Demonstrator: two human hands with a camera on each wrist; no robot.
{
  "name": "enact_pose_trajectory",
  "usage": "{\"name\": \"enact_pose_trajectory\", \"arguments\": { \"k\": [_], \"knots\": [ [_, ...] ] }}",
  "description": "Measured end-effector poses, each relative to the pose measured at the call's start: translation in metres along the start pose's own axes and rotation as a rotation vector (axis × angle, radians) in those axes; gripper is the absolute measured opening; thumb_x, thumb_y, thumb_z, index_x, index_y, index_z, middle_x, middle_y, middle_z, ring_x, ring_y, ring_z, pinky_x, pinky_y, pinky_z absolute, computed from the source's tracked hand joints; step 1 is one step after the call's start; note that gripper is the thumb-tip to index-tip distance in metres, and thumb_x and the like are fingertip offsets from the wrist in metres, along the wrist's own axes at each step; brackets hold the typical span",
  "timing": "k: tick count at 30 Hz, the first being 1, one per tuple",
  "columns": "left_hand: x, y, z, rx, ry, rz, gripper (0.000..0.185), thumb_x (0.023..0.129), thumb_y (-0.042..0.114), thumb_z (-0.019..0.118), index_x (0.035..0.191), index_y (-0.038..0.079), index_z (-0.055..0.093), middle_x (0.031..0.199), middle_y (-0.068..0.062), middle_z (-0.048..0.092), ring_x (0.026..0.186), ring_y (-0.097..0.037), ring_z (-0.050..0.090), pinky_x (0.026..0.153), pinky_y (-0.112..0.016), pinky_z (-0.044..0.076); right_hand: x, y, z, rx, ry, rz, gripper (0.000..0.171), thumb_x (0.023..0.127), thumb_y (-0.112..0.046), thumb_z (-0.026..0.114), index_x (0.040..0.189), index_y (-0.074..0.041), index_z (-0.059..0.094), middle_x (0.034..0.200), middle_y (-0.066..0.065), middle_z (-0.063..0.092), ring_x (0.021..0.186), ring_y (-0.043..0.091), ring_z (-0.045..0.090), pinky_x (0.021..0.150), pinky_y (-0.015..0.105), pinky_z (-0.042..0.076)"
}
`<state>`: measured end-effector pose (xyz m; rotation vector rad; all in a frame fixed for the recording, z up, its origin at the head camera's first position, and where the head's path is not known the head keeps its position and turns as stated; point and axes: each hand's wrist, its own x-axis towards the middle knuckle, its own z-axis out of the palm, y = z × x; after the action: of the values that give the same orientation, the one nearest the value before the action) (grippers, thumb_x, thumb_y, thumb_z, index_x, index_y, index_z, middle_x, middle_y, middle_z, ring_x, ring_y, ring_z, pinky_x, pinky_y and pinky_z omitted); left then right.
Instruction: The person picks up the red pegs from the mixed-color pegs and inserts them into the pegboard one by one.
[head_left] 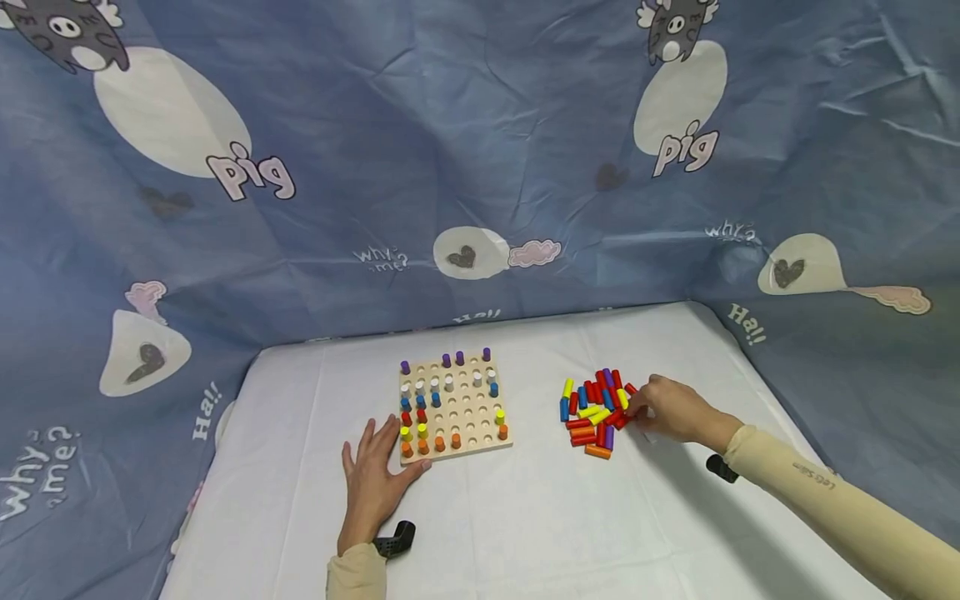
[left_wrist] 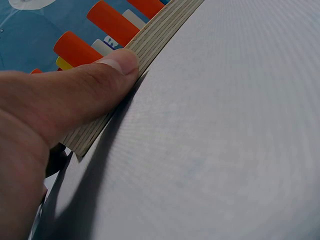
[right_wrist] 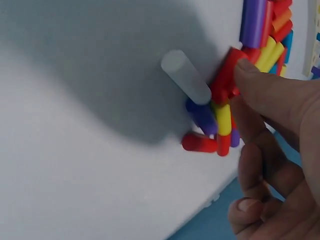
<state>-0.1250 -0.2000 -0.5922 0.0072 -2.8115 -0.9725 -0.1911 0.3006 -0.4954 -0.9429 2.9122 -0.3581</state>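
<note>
Pegs heaped lower right of centre | right hand fingertips touching a red peg, not clearly pinching | left hand fingers spread, thumb pressed against pegboard edge, lower centre

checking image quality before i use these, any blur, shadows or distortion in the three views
Head view: sharp, evenly lit, but wide-angle bending curves the cloth backdrop and table edges. Left wrist view: the thumb fills the near corner, soft and close, throwing a shadow beside the wooden board. Right wrist view: a broad dark shadow crosses the table, and the fingers by the pegs look slightly blurred.
</note>
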Motion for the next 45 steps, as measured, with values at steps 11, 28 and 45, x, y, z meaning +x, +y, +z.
{"name": "enact_pose_trajectory", "arguments": {
  "k": [11,28,45],
  "knots": [
    [-0.002,-0.001,0.0,0.003,0.015,0.017,0.094,0.08,0.047,0.09,0.154,0.002,0.054,0.163,-0.017,0.05,0.159,-0.047,0.027,0.126,-0.076,-0.001,0.007,-0.005,0.028,-0.102,0.122,-0.105,0.022,0.074,-0.013,0.097,0.091,-0.016,0.084,0.087,-0.006,0.077,0.081,0.012,0.05,0.066,0.027,0.051],
    [-0.002,0.001,-0.001,0.012,0.021,0.014,0.093,0.08,0.047,0.09,0.154,0.002,0.054,0.162,-0.017,0.05,0.159,-0.046,0.027,0.126,-0.076,-0.001,0.014,-0.008,0.034,-0.171,0.119,-0.142,0.025,0.071,-0.02,0.1,0.086,-0.017,0.08,0.081,-0.007,0.077,0.075,0.011,0.045,0.065,0.027,0.048],
    [-0.003,0.002,-0.002,0.027,0.011,0.0,0.094,0.08,0.049,0.09,0.154,0.004,0.054,0.162,-0.017,0.05,0.159,-0.046,0.027,0.127,-0.075,-0.001,0.016,-0.013,0.032,-0.212,0.122,-0.201,0.022,0.072,-0.014,0.098,0.076,-0.018,0.076,0.073,-0.008,0.071,0.073,0.012,0.045,0.06,0.027,0.045]
  ]
}}
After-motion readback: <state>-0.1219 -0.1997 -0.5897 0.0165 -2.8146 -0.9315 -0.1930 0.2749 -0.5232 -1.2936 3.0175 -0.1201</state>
